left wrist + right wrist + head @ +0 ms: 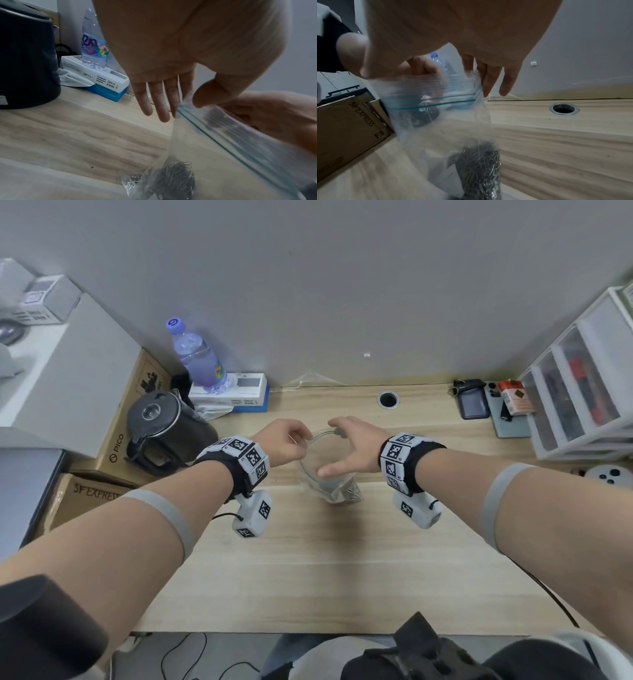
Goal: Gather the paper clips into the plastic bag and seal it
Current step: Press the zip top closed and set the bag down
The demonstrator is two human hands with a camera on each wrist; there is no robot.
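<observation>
A clear zip plastic bag (323,474) with a teal seal line stands over the middle of the wooden desk (308,559), its mouth held open in a ring. A heap of grey paper clips (352,493) lies in its bottom, also seen as clips (173,175) and clips (479,165). My left hand (301,445) pinches the bag's left rim between thumb and index finger, with the other fingers (154,102) straight. My right hand (327,450) spans the mouth, thumb on the near rim and fingers (493,81) at the far rim.
A black kettle (164,422), a water bottle (198,354) on a white and blue box (239,393), and cardboard boxes (85,494) crowd the left. A drawer unit (582,392), a phone and a wallet (493,405) sit at the right. A cable hole (388,399) is behind the bag.
</observation>
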